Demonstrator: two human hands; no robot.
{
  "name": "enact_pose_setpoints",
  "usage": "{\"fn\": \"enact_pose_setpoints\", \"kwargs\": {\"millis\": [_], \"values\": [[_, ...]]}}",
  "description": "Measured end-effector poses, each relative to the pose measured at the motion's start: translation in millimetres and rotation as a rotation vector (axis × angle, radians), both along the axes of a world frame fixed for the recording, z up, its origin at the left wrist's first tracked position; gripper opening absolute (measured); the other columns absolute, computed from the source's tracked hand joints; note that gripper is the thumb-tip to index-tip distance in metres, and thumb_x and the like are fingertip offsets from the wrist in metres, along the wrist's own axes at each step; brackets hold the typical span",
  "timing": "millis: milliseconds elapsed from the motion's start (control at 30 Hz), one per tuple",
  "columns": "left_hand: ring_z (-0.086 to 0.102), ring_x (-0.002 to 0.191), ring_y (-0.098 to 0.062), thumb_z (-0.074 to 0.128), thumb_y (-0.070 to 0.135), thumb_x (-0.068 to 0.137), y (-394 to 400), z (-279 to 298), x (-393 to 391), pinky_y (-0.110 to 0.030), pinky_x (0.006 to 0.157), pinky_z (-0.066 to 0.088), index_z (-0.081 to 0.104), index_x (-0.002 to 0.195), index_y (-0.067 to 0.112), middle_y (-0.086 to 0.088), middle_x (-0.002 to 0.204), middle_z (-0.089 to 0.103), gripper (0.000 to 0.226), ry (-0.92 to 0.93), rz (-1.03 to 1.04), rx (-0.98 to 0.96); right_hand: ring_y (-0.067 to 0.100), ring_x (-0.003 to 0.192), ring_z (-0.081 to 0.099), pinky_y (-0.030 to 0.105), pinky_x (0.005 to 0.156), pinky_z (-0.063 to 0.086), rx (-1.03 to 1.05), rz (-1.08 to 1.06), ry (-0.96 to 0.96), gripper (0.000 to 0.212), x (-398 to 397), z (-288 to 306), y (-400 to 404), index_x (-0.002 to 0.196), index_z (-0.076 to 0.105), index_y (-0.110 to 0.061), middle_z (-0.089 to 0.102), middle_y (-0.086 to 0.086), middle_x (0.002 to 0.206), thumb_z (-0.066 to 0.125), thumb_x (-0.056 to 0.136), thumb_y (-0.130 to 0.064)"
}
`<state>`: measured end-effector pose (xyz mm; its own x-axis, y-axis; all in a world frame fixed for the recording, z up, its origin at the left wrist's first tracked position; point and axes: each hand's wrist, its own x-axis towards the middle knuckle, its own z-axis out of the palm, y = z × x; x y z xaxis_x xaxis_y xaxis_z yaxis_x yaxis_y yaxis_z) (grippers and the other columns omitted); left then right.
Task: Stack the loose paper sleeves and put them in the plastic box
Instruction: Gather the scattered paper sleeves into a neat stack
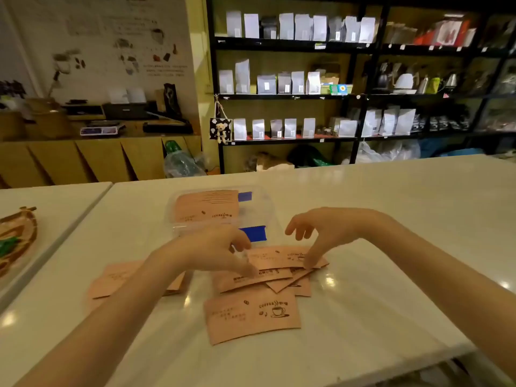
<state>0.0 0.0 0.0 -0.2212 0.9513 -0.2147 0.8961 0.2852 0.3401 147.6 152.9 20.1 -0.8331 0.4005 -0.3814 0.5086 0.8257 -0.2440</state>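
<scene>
Partly hidden sleeves [120, 277] under left forearm [134, 297]

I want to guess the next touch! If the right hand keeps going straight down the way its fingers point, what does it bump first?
Probably the top paper sleeve in the loose pile: the right hand points down at it, one fingertip apparently already there.
</scene>
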Motion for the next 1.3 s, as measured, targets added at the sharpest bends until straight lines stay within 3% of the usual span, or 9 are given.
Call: {"fn": "enact_pose_setpoints", "kwargs": {"millis": [167, 467, 633, 867, 967, 1067, 1167, 1300], "values": [[0.041, 0.120, -0.010, 0.065, 0.047, 0.070, -11.3, -20.5, -3.5, -0.030, 0.101, 0.038, 0.046, 0.124, 0.032, 0.009, 0.133, 0.046, 0.059, 0.010, 0.061, 0.023, 0.018, 0.117, 0.046, 0.031, 0.098, 0.040, 0.015, 0.008, 0.014, 0.063, -5.1, -14.9, -1.6, 0.127, 0.042, -0.024, 0.049, 0.000, 0.130, 0.070, 0.072, -0.037], [0.047, 0.098, -0.005, 0.072, 0.039, 0.067, -16.8, -35.1, -1.4, -0.020, 0.082, 0.042, 0.043, 0.124, 0.033, 0.008, 0.123, 0.052, 0.065, -0.109, 0.125, 0.114, 0.015, 0.105, 0.048, 0.024, 0.087, 0.041, 0.075, 0.025, 0.006, 0.066, -16.8, -29.3, -1.3, 0.126, 0.046, -0.022, 0.049, -0.004, 0.113, 0.072, 0.068, -0.041], [0.046, 0.097, -0.004, 0.073, 0.041, 0.065, -17.5, -34.9, -3.1, -0.022, 0.083, 0.043, 0.038, 0.128, 0.034, 0.008, 0.124, 0.053, 0.073, -0.120, 0.152, 0.146, 0.015, 0.107, 0.045, 0.024, 0.089, 0.040, 0.032, 0.004, -0.021, 0.067, -20.0, -29.3, 0.9, 0.128, 0.044, -0.021, 0.048, -0.001, 0.123, 0.071, 0.069, -0.040], [0.047, 0.101, -0.004, 0.072, 0.040, 0.065, -35.8, -27.1, -10.7, -0.022, 0.088, 0.042, 0.037, 0.126, 0.037, 0.013, 0.122, 0.053, 0.071, -0.110, 0.151, 0.196, 0.014, 0.105, 0.047, 0.022, 0.087, 0.041, 0.005, 0.001, -0.049, 0.065, -16.3, -21.2, 9.1, 0.125, 0.047, -0.022, 0.049, -0.005, 0.112, 0.075, 0.068, -0.033], [0.049, 0.104, -0.003, 0.074, 0.035, 0.064, -59.4, -20.6, -24.6, -0.014, 0.083, 0.037, 0.041, 0.125, 0.034, 0.014, 0.116, 0.053, 0.070, -0.110, 0.159, 0.253, 0.014, 0.106, 0.049, 0.024, 0.088, 0.044, -0.023, 0.050, -0.062, 0.061, -15.1, -3.5, 6.6, 0.121, 0.049, -0.027, 0.051, -0.007, 0.112, 0.076, 0.066, -0.030], [0.048, 0.094, 0.012, 0.077, 0.038, 0.060, -84.5, -18.6, -45.8, 0.000, 0.071, 0.036, 0.042, 0.120, 0.041, 0.027, 0.104, 0.051, 0.070, -0.106, 0.200, 0.295, 0.011, 0.104, 0.052, 0.026, 0.087, 0.048, -0.095, 0.096, -0.003, 0.062, -18.9, 15.1, -3.7, 0.115, 0.047, -0.036, 0.052, -0.009, 0.110, 0.079, 0.062, -0.031], [0.045, 0.095, 0.015, 0.077, 0.043, 0.058, -109.2, -19.0, -64.3, -0.007, 0.075, 0.037, 0.038, 0.109, 0.054, 0.035, 0.099, 0.049, 0.065, -0.131, 0.280, 0.330, 0.005, 0.098, 0.053, 0.023, 0.087, 0.046, -0.120, 0.196, 0.093, 0.062, -29.8, 26.9, -23.0, 0.112, 0.050, -0.041, 0.053, -0.014, 0.106, 0.079, 0.056, -0.041], [0.045, 0.097, 0.011, 0.078, 0.039, 0.058, -134.2, -22.0, -80.8, -0.024, 0.089, 0.037, 0.037, 0.115, 0.049, 0.032, 0.102, 0.052, 0.071, -0.139, 0.401, 0.399, 0.003, 0.093, 0.053, 0.022, 0.085, 0.046, -0.098, 0.323, 0.235, 0.053, -54.5, 28.3, -53.3, 0.108, 0.052, -0.039, 0.053, -0.015, 0.106, 0.076, 0.061, -0.044]]}}
